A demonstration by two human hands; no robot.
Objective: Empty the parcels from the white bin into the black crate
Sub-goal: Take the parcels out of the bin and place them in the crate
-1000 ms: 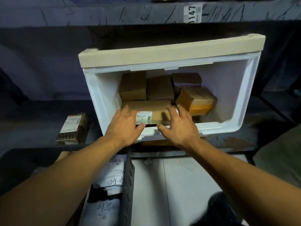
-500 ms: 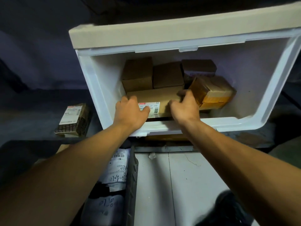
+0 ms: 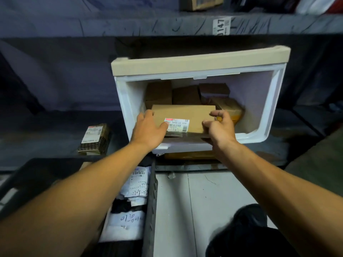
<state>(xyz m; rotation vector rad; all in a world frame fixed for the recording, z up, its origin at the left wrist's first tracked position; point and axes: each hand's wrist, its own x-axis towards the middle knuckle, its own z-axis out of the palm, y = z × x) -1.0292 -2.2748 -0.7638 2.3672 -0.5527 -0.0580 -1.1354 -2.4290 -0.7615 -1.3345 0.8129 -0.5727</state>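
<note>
Lighting: dim overall, light falling from above and in front onto the white bin [image 3: 274, 101] and both forearms; shelf recesses behind and to the left stay in deep blue-black shadow. Image quality: wide-angle bowing along the upper shelf edge [image 3: 130, 25] and at the corners, soft motion blur throughout, label print on the held box [image 3: 182, 115] barely legible.

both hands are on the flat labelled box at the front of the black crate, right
Not quite: the head view shows the left hand and right hand on the flat labelled box at the front of the white bin, not the black crate.
</note>
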